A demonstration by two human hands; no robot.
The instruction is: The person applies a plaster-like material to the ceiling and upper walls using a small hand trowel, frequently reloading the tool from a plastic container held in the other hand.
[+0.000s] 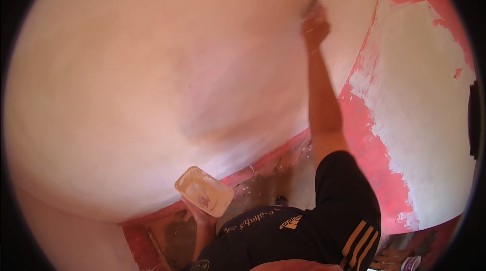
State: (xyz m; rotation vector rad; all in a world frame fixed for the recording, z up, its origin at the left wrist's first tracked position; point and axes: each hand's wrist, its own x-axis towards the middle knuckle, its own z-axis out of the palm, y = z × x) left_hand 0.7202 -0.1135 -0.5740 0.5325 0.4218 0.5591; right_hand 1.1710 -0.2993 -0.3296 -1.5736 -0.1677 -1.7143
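Low in the picture, my left hand (198, 216) holds a shallow rectangular plastic tub (223, 201) from beneath and the side. The tub is tilted, with pale residue and a darker patch inside. My right arm stretches far up to the pale, coated wall (126, 94). There my right hand (316, 27) is closed around a small dark hand tool (313, 4), too smeared by motion to name, close against the wall. The wall is cream, with a pinkish, darker area in the middle.
To the right, a red wall (400, 180) carries a large ragged-edged white patch (420, 99). A red band (273, 157) runs along the wall's foot above a dark, spattered floor (263, 185). A white container (410, 263) stands at the lower right. A thin stick (158, 248) lies at the lower left.
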